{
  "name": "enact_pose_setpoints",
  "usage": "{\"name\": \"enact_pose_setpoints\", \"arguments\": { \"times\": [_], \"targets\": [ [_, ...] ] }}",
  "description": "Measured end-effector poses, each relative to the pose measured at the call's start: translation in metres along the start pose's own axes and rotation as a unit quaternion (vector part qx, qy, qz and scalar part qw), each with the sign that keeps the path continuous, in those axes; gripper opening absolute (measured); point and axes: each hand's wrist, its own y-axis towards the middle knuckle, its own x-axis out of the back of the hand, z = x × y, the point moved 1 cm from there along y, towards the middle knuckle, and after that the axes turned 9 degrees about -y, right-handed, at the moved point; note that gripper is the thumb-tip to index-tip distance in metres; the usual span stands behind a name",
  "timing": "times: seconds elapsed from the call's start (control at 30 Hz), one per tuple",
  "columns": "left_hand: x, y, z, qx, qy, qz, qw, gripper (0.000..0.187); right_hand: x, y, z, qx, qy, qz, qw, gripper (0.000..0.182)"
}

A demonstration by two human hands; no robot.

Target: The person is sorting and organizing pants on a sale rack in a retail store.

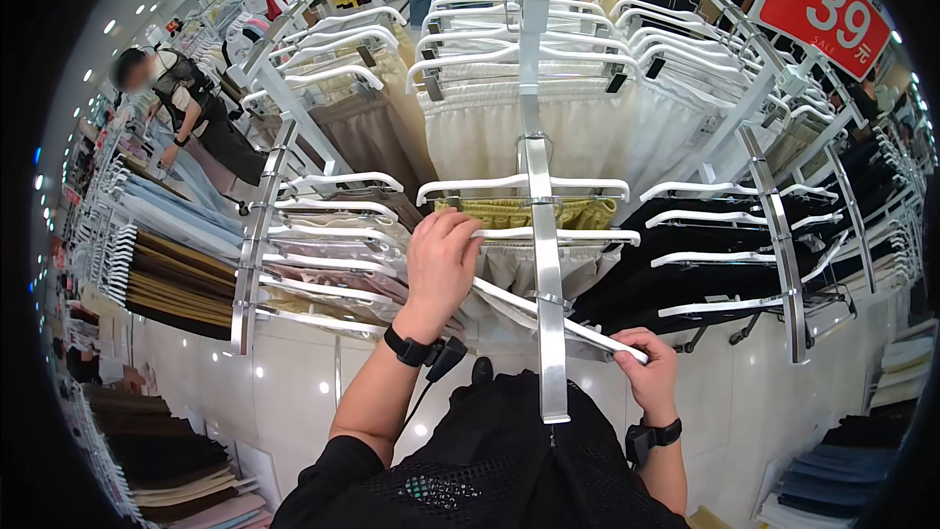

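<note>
My right hand (646, 364) pinches the right end of the nearest white clothes hanger (521, 300), which slants down to the right under the metal display arm (551, 333). My left hand (443, 260) is closed, fingers curled at the left end of another white hanger (578, 234) just behind. What sits inside its palm is hidden. Pale trousers (570, 267) hang from these hangers, partly covered by the rail and hands. Beyond them, yellow-green trousers (578, 211) hang from a further white hanger (490, 186).
Black trousers (636, 264) fill the right-hand arm (781, 245); light garments (323, 284) hang along the left arm (257, 245). Cream trousers (529, 127) hang behind. A red sale sign (822, 5) stands upper right. Another person (186, 98) is at a rack on the left.
</note>
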Motion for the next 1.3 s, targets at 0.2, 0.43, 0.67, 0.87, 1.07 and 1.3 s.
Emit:
{"name": "enact_pose_setpoints", "arguments": {
  "times": [0.2, 0.43, 0.67, 0.87, 1.07, 1.3],
  "targets": [
    [0.008, -0.028, -0.021, -0.026, -0.072, 0.045, 0.996, 0.024, -0.001, 0.003, -0.003, -0.016, 0.004, 0.007, 1.0, 0.018],
    [0.03, -0.033, -0.034, -0.035, -0.059, 0.181, 0.981, 0.045, 0.003, 0.01, -0.001, -0.011, 0.0, -0.001, 1.0, 0.016],
    [0.026, -0.035, -0.033, -0.022, -0.037, 0.294, 0.955, 0.037, 0.009, 0.016, 0.0, 0.007, -0.027, -0.016, 0.999, 0.014],
    [0.016, -0.036, -0.028, 0.001, -0.009, 0.316, 0.949, 0.021, 0.01, 0.015, 0.0, 0.004, -0.019, -0.015, 1.0, 0.015],
    [0.014, -0.031, -0.027, 0.001, -0.008, 0.327, 0.945, 0.024, 0.011, 0.015, -0.002, 0.004, -0.029, -0.016, 0.999, 0.017],
    [0.011, -0.028, -0.027, -0.001, -0.011, 0.327, 0.945, 0.022, 0.012, 0.016, -0.001, 0.007, -0.02, -0.021, 1.0, 0.02]
  ]
}}
